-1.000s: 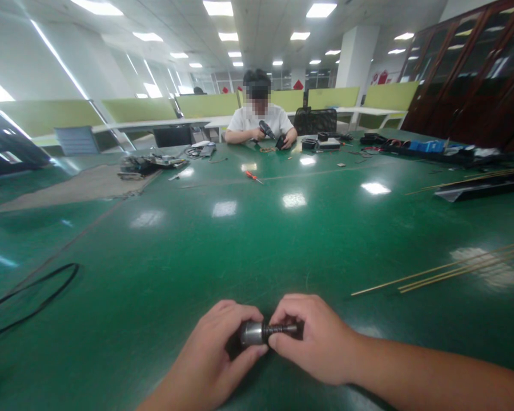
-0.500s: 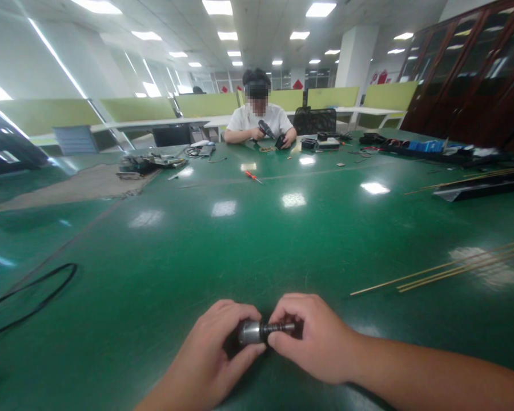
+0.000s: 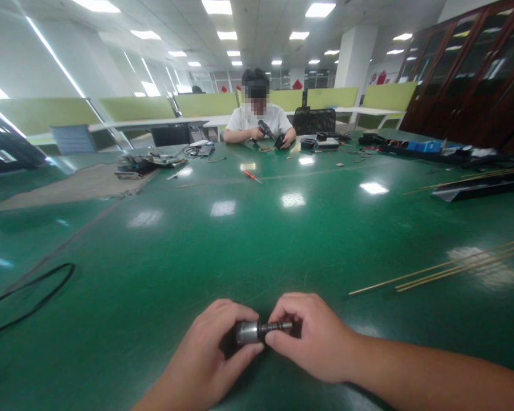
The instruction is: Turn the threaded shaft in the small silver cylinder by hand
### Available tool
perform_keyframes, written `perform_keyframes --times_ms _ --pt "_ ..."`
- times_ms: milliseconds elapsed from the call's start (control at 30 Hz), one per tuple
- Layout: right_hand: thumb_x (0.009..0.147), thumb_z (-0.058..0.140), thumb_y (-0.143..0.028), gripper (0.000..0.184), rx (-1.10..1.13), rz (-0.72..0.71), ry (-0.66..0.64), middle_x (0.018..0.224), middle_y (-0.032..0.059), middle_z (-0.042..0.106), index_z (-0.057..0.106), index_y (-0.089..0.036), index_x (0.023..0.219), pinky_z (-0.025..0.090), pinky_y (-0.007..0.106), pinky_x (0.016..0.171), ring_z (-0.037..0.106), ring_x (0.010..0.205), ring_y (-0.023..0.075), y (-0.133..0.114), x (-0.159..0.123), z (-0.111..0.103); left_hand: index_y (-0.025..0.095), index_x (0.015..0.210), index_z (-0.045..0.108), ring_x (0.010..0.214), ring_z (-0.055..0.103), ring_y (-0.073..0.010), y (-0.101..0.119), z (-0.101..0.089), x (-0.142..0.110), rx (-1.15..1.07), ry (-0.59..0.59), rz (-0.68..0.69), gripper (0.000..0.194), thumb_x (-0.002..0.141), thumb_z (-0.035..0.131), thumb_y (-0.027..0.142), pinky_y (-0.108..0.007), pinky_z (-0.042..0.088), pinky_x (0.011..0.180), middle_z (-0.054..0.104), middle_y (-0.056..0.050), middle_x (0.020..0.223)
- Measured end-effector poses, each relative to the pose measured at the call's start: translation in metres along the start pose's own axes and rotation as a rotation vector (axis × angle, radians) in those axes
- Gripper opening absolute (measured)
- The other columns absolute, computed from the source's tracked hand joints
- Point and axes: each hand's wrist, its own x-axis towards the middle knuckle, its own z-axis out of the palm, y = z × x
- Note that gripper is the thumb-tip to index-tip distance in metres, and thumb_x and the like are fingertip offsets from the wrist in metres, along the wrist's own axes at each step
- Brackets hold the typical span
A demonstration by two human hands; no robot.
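A silvery metal cylinder [image 3: 247, 331] with a black collar lies sideways, close above or on the green table, in the lower middle of the head view. From its right end juts a thin stepped shaft [image 3: 281, 326] with dark rings. My left hand [image 3: 209, 345] is closed round the cylinder, thumb below and fingers above. My right hand [image 3: 317, 337] has thumb and fingertips closed about the shaft near the collar. Its curled fingers hide part of what is behind the shaft.
Thin brass-coloured rods [image 3: 445, 271] lie at right, and a black cable loop [image 3: 47, 291] at left. A red screwdriver [image 3: 252, 176] sits mid-table. Across the table a person [image 3: 259, 117] holds a dark power tool [image 3: 266, 129]. Electronic parts [image 3: 148, 164] are piled at far left.
The cylinder and both hands appear slightly further left, along with the whole view. The grip of each hand looks the same.
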Motion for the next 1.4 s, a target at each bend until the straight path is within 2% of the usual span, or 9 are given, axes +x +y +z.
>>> perform_keyframes --times_ms 1000,1400 --pt "0.077 0.073 -0.020 0.006 0.018 0.013 0.021 0.069 -0.0031 0.063 0.069 -0.019 0.074 0.039 0.024 0.062 0.057 0.066 0.0118 -0.0005 -0.0009 0.0004 0.027 0.111 0.058 0.091 0.062 -0.0192 -0.0025 -0.0011 -0.0014 -0.007 -0.012 -0.011 0.016 0.096 0.064 0.028 -0.030 0.049 0.079 0.066 -0.001 0.099" --pt "0.076 0.072 -0.020 0.006 0.066 0.064 0.016 0.067 -0.0035 0.061 0.067 -0.018 0.074 0.038 0.023 0.060 0.055 0.063 0.0115 0.0008 -0.0003 0.0013 0.027 0.111 0.057 0.090 0.063 -0.0194 -0.0046 -0.0021 -0.0032 0.012 0.003 -0.011 0.017 0.095 0.064 0.029 -0.030 0.050 0.077 0.065 -0.001 0.098"
